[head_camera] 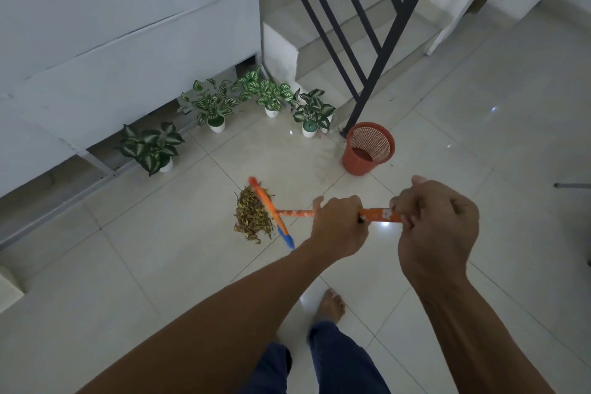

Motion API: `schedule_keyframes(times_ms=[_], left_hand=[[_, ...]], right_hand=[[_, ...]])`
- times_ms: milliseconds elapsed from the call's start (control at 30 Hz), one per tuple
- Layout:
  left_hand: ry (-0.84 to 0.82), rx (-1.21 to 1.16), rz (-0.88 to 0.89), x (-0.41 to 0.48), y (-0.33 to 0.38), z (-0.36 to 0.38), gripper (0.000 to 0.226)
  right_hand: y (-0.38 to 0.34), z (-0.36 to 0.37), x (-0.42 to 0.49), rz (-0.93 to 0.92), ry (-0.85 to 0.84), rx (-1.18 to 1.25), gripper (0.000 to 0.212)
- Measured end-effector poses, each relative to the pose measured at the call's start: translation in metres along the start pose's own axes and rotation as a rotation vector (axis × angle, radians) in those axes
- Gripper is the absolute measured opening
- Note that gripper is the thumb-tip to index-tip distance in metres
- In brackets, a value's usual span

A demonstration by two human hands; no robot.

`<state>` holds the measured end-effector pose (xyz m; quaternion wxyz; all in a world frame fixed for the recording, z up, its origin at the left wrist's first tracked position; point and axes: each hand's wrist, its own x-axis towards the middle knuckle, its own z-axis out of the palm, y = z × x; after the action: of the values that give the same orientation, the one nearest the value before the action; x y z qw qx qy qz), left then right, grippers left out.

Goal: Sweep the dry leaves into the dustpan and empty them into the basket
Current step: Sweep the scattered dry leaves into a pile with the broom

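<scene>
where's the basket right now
In the head view the orange basket stands upright on the floor right of centre, at the foot of the black stair railing, beside the rightmost potted plant and beyond the leaf pile.

Broom handle [377, 214] partly under curled fingers [339, 205] — grey rod [572, 185] cropped at right edge
</scene>
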<state>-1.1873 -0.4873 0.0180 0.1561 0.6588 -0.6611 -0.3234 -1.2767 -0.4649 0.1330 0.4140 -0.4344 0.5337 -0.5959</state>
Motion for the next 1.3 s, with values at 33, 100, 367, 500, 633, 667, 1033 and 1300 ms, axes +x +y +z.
schedule_keyframes(times_ms=[33,100,367,500,633,667,1033,1300], left_hand=[[0.049,-0.009,-0.054,-0.003,-0.001,-0.003,0.014],[0.116,-0.011,-0.159,-0.007,-0.006,-0.009,0.012],[0.198,-0.070,-0.553,-0.013,-0.043,0.003,0.011],[0.236,-0.203,-0.679,0.008,-0.044,0.017,0.007],[0.297,-0.283,-0.694,0.053,-0.021,0.009,0.008],[0.317,-0.293,-0.693,0.066,-0.015,0.005,0.007],[0.548,-0.334,-0.818,0.121,0.028,-0.001,0.019],[0.497,-0.418,-0.880,0.129,0.022,0.021,0.014]], right_hand=[[-0.001,0.003,0.004,0.016,-0.053,0.018,0.043],[0.001,0.011,0.014,0.072,-0.142,0.066,0.050],[0.049,0.046,0.037,0.218,-0.541,0.119,0.057],[0.072,0.052,0.060,0.169,-0.707,0.023,0.049],[0.069,0.058,0.106,0.116,-0.759,0.003,0.047],[0.065,0.060,0.119,0.107,-0.771,0.007,0.049],[0.042,0.065,0.201,0.144,-1.045,0.099,0.052],[0.066,0.063,0.199,0.094,-1.093,0.023,0.047]])
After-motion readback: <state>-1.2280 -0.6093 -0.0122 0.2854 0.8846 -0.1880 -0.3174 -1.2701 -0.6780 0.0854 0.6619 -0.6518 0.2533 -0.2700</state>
